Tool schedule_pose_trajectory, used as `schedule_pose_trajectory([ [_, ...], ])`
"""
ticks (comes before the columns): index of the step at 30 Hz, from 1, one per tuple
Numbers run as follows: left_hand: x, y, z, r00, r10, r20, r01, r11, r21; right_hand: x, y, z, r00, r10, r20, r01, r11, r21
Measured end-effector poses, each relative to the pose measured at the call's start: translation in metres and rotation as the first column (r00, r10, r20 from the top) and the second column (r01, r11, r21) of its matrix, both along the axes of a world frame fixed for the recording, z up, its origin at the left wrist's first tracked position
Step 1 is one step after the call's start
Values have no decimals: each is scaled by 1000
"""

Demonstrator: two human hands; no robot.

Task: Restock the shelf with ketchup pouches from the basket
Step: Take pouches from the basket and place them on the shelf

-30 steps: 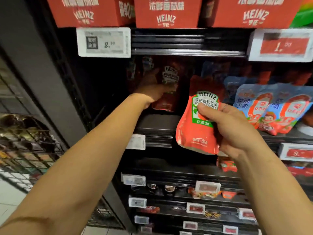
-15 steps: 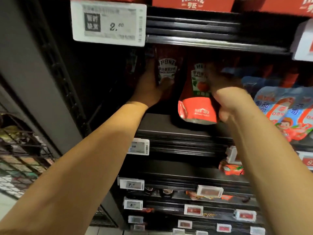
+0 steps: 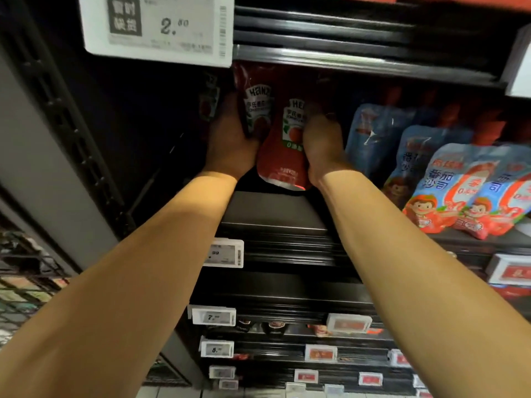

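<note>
Both my hands reach deep into the dark shelf (image 3: 273,208). My right hand (image 3: 323,147) grips a red Heinz ketchup pouch (image 3: 283,156) by its right side, the pouch upright with its bottom edge just above the shelf board. My left hand (image 3: 230,145) holds another red Heinz pouch (image 3: 257,110) that stands further back and to the left, thumb across its front. The two pouches touch. The basket is not in view.
Blue-and-red sauce pouches (image 3: 448,191) lean in rows right of my right hand. A white price tag (image 3: 158,27) hangs from the shelf above. Lower shelves carry several price tags (image 3: 214,315). A wire rack (image 3: 26,277) stands at the left.
My right hand has carried its pouch from in front of the shelf into the shelf, up against the pouch my left hand holds. The camera has moved closer.
</note>
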State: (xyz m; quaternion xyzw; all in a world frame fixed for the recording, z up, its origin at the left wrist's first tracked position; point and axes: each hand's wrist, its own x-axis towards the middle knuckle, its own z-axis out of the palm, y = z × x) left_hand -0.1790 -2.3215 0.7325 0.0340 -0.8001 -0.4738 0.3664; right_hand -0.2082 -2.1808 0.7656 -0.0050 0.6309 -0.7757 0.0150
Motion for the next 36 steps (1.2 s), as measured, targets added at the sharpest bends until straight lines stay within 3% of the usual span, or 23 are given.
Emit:
schedule_pose_trajectory([
  [7, 4, 0, 2, 1000, 26, -2, -26, 998, -56, -24, 39, -4, 988, -151, -35, 151, 989, -10],
  [11, 5, 5, 5, 1000, 2, 3, -1, 996, -88, -33, 42, 3, 960, -220, -176, 221, 975, -12],
  [15, 4, 9, 4, 1000, 18, 23, -16, 996, -88, -42, 28, -1, 909, -139, -392, 179, 982, 65],
  [21, 2, 8, 4, 995, 84, 58, -78, 992, -103, -56, 23, -20, 878, 93, -470, 94, 928, 359],
  [27, 4, 12, 4, 992, 101, 75, -94, 992, -88, -64, 25, -31, 876, 71, -477, 55, 968, 246],
  [30, 6, 12, 6, 990, 115, 81, -107, 990, -87, -58, 20, -27, 918, -43, -393, 12, 997, -82],
  [32, 7, 13, 5, 990, 107, 87, -99, 991, -89, -54, 18, -24, 927, -124, -355, 53, 977, -204],
  [34, 6, 15, 4, 991, 97, 95, -88, 991, -101, -52, 17, -24, 925, -162, -345, 99, 976, -195],
  [36, 2, 18, 4, 991, 92, 100, -79, 988, -130, -47, 14, -24, 900, -172, -399, 162, 985, -59],
])
